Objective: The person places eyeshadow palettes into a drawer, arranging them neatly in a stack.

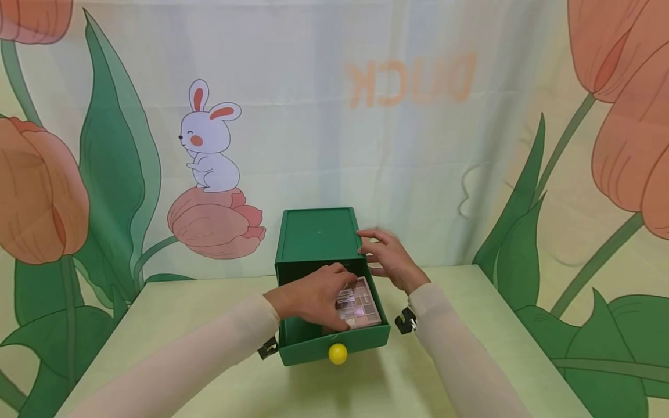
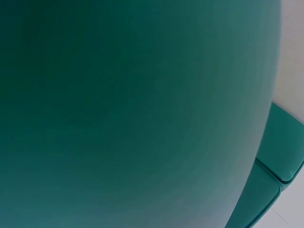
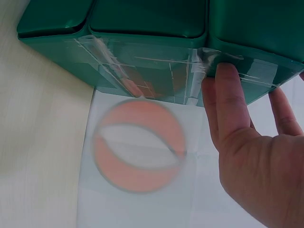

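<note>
A green drawer box (image 1: 320, 235) stands on the table with its drawer (image 1: 366, 338) pulled out toward me; a yellow ball knob (image 1: 338, 353) sits on the drawer front. Inside the drawer, toward its right side, my left hand (image 1: 312, 295) grips an eyeshadow palette (image 1: 367, 307) between fingers and thumb. The palette has a clear lid over several pinkish and brown pans. My right hand (image 1: 389, 258) touches the box's right side, fingers extended. Close up in the right wrist view, its fingertips (image 3: 227, 76) press near strips of clear tape. Blurred green fills most of the left wrist view.
The pale table (image 1: 209, 325) extends on both sides of the box. Right behind the box hangs a cloth backdrop (image 1: 313, 145) with printed tulips and a rabbit (image 1: 211, 151). Black wrist mounts (image 1: 405, 321) are strapped at both sleeves.
</note>
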`<state>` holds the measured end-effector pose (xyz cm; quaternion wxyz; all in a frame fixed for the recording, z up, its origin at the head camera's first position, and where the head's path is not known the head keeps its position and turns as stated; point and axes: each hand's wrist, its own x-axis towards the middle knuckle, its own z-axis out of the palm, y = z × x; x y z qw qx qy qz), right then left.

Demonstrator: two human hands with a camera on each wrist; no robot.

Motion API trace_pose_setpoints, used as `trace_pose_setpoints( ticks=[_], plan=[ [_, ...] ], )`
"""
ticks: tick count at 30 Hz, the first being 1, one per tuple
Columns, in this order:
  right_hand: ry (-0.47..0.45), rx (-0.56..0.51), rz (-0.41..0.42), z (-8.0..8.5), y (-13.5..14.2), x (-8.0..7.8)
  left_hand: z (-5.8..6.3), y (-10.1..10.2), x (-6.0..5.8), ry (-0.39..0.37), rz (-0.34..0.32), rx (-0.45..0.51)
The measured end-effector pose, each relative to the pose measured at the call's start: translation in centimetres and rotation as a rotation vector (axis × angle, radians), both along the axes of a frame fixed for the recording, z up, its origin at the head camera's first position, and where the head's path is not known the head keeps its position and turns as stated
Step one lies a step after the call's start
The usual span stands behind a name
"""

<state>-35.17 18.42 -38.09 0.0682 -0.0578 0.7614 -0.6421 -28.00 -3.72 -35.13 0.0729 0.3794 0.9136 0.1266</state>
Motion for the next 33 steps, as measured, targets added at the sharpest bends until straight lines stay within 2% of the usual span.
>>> trace_pose_setpoints(
  ticks=[9, 18, 25, 33],
  plan=[
    [-0.007, 0.012, -0.010, -0.3, -0.1, 0.0, -0.2, -0.1, 0.0, -0.011, -0.007, 0.002],
    [-0.001, 0.003, -0.011, -0.3, -0.2, 0.0, 0.2, -0.4, 0.5, -0.003, 0.026, 0.038],
    [-0.002, -0.003, -0.006, 0.0, -0.2, 0.1, 1.9, -0.9, 2.2, -0.006, 0.051, 0.165],
    [-0.009, -0.007, -0.004, 0.1, -0.1, 0.0, 3.3, -1.6, 4.2, 0.015, 0.093, 0.279]
  ],
)
